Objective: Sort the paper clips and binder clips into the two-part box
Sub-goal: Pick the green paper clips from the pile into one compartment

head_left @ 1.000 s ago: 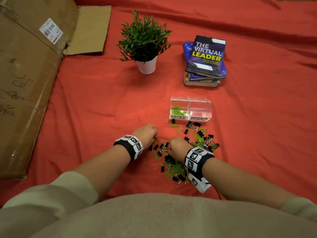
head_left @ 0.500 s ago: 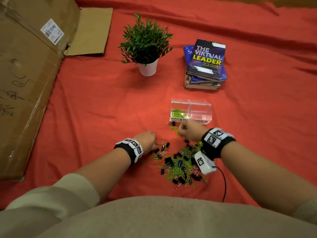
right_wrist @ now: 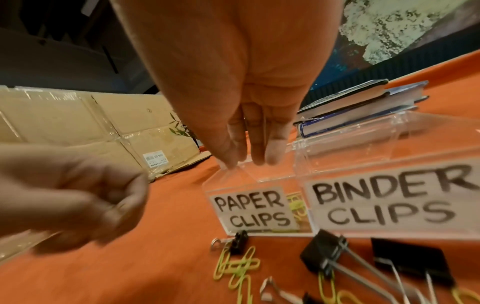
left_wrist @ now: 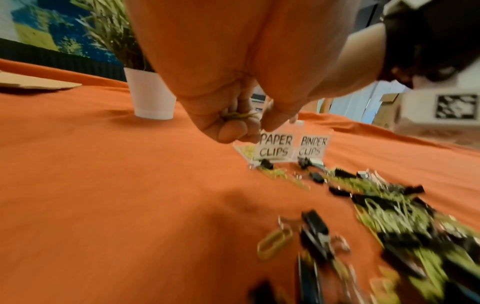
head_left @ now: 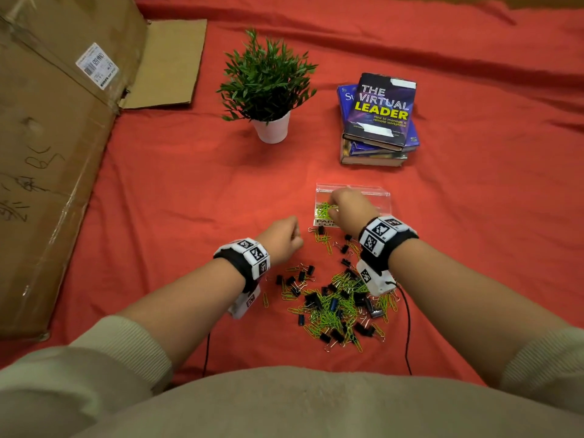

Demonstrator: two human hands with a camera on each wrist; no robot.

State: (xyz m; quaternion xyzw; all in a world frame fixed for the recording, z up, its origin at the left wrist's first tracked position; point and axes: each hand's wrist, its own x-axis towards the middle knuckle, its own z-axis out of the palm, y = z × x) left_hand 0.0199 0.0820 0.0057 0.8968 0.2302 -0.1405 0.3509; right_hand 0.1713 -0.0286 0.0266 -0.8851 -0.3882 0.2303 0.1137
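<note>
The clear two-part box [head_left: 380, 199] stands on the red cloth, labelled PAPER CLIPS on the left half and BINDER CLIPS [right_wrist: 389, 197] on the right. Green paper clips [head_left: 322, 210] lie in the left half. My right hand [head_left: 339, 203] hovers over that half with its fingers [right_wrist: 272, 152] straight, pointing down and holding nothing. My left hand [head_left: 284, 237] hangs just left of the box front, its curled fingers gripping a few green paper clips [left_wrist: 237, 116]. A mixed pile of green paper clips and black binder clips [head_left: 335, 305] lies in front of the box.
A potted plant [head_left: 268, 90] and a stack of books [head_left: 377, 121] stand behind the box. A large flattened cardboard box [head_left: 47, 153] fills the left side. Thin black cables [head_left: 407, 327] trail from both wristbands across the cloth.
My right hand has risen from the pile to the box's paper clip half and its fingers have straightened. My left hand has lifted off the pile toward the box with paper clips.
</note>
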